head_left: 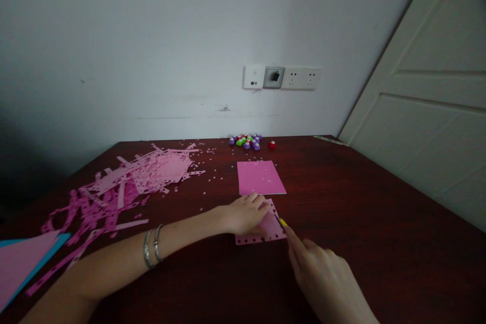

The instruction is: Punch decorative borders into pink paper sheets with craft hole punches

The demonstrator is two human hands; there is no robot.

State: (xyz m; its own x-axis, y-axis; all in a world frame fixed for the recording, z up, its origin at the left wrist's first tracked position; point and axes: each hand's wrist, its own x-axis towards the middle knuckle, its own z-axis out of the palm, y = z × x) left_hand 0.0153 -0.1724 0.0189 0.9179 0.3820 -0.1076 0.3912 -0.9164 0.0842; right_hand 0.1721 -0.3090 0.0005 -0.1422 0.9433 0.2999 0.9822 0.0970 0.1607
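Observation:
My left hand (246,215) lies flat on a light pink sheet of paper (271,223), its fingers stretched out and pressing the sheet to the table. Dark punched holes run along the sheet's bottom and right edges. In my right hand (321,263) is a thin yellow utility knife (283,223), mostly hidden by the fingers. Its narrow dark blade points up and left over the sheet's right edge. Just beyond the left fingertips lies a stack of darker pink square paper (261,177), with a few small paper bits on top.
A heap of pink paper strips (152,172) covers the table's left side. Small colourful hole punches (246,142) cluster at the back near the wall. Pink and blue sheets (30,258) lie at the lower left. Wall sockets (301,78) sit above the dark red table (360,202).

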